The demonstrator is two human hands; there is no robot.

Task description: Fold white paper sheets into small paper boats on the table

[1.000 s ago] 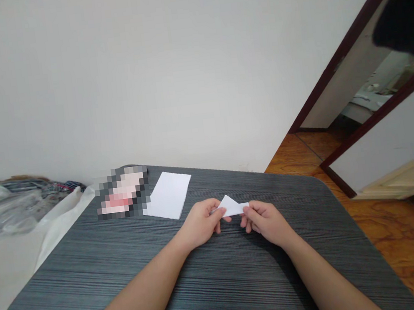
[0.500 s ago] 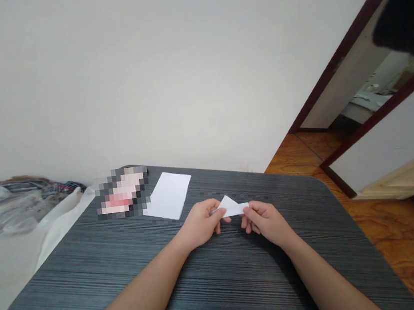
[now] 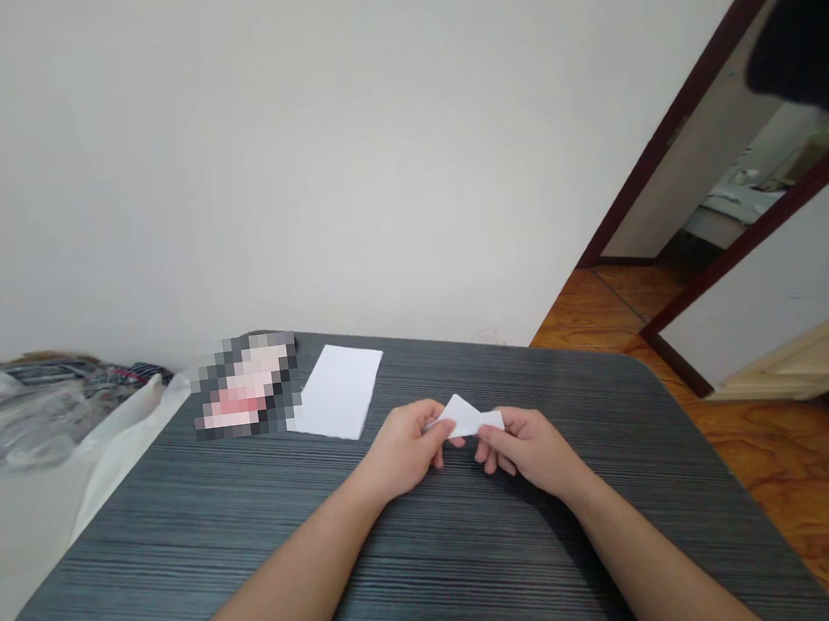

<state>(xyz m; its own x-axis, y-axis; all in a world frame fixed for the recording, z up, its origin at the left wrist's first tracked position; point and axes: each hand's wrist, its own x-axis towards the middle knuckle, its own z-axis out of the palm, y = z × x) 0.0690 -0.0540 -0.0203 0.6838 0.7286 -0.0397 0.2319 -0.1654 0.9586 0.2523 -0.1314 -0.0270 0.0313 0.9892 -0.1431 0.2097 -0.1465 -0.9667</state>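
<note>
Between my two hands is a small piece of folded white paper (image 3: 461, 416), with a triangular peak on top and a flat strip reaching right. My left hand (image 3: 408, 447) pinches its left end between thumb and fingers. On the right end, my right hand (image 3: 529, 446) grips the strip, thumb on top and fingers curled beneath. Both hands are held just above the dark table. Beyond my left hand lies a white sheet of paper (image 3: 341, 390), apart from both hands.
The dark wood-grain table (image 3: 433, 580) stands against a white wall. A pixelated item (image 3: 250, 386) rests at its back left. Plastic-covered things (image 3: 81, 422) are heaped off the left edge. To the right are a wooden floor (image 3: 803, 464) and a doorway.
My right thumb has slid left along the paper strip, closer to my left hand. The folded paper has shifted very slightly right and down.
</note>
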